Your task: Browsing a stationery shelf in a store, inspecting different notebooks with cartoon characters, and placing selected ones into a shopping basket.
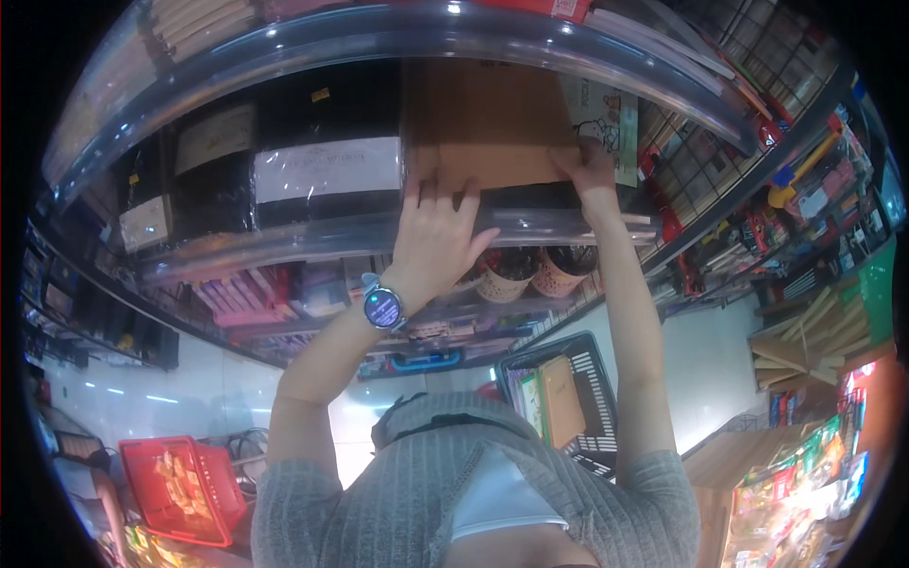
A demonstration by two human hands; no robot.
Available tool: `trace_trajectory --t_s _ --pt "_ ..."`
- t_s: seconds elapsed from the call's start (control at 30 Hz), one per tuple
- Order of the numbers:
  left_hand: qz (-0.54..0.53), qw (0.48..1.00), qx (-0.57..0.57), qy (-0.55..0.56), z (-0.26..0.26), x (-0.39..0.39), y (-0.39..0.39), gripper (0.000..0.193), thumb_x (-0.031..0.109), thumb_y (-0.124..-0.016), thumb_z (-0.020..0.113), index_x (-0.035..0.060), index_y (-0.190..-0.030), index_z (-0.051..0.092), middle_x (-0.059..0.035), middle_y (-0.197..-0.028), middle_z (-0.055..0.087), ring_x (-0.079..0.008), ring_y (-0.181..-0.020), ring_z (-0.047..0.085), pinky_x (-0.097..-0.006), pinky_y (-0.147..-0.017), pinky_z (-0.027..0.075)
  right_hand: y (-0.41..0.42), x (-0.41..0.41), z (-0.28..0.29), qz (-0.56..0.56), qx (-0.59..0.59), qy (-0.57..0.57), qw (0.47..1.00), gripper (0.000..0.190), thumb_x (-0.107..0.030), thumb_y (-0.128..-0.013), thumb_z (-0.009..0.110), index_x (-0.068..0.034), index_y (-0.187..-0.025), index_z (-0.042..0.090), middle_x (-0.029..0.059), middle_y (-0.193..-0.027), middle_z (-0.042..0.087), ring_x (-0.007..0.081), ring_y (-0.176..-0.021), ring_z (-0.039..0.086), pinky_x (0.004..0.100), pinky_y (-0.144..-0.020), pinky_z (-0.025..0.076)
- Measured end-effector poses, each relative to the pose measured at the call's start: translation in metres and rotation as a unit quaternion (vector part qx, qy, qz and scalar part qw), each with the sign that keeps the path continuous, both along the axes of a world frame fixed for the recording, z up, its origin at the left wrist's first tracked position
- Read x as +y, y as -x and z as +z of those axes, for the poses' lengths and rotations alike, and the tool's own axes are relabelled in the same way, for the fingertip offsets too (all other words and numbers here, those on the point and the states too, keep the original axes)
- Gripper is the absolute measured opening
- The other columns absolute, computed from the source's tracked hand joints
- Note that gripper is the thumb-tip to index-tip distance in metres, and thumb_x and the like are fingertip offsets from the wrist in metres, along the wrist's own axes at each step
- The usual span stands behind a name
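A brown kraft-covered notebook (497,135) lies on a dark shelf straight in front of me, behind a clear plastic lip. My left hand (437,231) rests its fingertips at the notebook's near left edge, the thumb spread out to the side. At the near right corner, my right hand (593,181) grips the cover with the thumb on top; its other fingers are partly hidden. Left of the brown cover are black notebooks in shiny wrap with a white paper band (327,169). A pale notebook with cartoon drawings (603,121) shows on the right.
Below hangs a lower shelf with patterned pots (564,273) and pink boxed goods (245,298). A black shopping basket (600,383) holding notebooks is near my body. A red basket (188,490) stands lower left, close to another person's arm (106,497). A wire grid (689,163) borders the shelf's right.
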State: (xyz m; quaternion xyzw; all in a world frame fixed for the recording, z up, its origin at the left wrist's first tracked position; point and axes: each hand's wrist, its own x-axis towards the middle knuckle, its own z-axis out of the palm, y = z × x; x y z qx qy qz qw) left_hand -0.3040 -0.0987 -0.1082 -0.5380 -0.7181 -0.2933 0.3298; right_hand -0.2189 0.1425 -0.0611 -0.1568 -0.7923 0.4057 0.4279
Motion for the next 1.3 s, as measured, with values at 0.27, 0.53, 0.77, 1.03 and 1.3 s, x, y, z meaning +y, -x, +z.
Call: trace_trajectory --t_s 0.27,0.53,0.77,1.03,1.3 --pt "-0.039 0.999 0.001 -0.025 -0.002 0.020 -0.006 0.052 0.037 -0.078 0.062 0.0024 -0.115 0.051 -0.0245 -0.115 0.046 -0.0347 -0.114 0.041 -0.0464 -0.101 0.027 -0.019 -0.011 0.022 0.086 0.049 0.181 0.979 0.043 -0.013 -0.076 0.068 0.004 -0.110 0.049 0.0117 -0.095 0.058 0.0199 -0.081 0.060 0.0281 -0.062 0.049" --pt "-0.147 0.982 -0.026 -0.119 -0.002 0.015 0.000 0.032 0.017 -0.077 0.064 0.0024 -0.104 0.058 -0.0171 -0.113 0.055 -0.0311 -0.103 0.052 -0.0404 -0.094 0.036 -0.028 0.010 0.024 0.126 0.093 0.261 0.952 0.023 -0.004 -0.079 0.062 0.002 -0.098 0.053 0.0117 -0.092 0.060 0.0217 -0.074 0.060 0.0314 -0.053 0.047" --pt "-0.298 0.925 -0.109 -0.210 -0.005 -0.006 -0.009 0.014 0.003 -0.081 0.054 -0.0017 -0.092 0.061 -0.0132 -0.093 0.064 -0.0278 -0.092 0.060 -0.0338 -0.078 0.047 -0.038 0.017 0.031 0.144 0.222 0.409 0.874 0.009 -0.005 -0.080 0.060 -0.001 -0.088 0.058 0.0085 -0.078 0.060 0.0161 -0.054 0.056 0.0236 -0.045 0.043" --pt "-0.547 0.404 -0.727 -0.089 0.003 0.005 -0.017 0.039 0.030 -0.096 0.038 0.0003 -0.121 0.045 -0.0104 -0.117 0.056 -0.0192 -0.101 0.058 -0.0317 -0.081 0.051 -0.110 -0.024 0.022 0.175 0.160 0.426 0.873 0.027 -0.008 -0.081 0.060 0.003 -0.105 0.055 0.0085 -0.094 0.062 0.0154 -0.081 0.062 0.0239 -0.063 0.051" --pt "-0.463 0.474 -0.749 -0.001 -0.020 0.025 -0.062 0.035 0.014 -0.086 0.057 -0.0035 -0.116 0.050 -0.0091 -0.109 0.059 -0.0173 -0.098 0.058 -0.0311 -0.084 0.047 -0.187 -0.041 -0.057 0.108 0.196 0.468 0.855 0.035 -0.018 -0.085 0.057 0.002 -0.113 0.051 0.0107 -0.108 0.060 0.0187 -0.097 0.060 0.0307 -0.083 0.049"
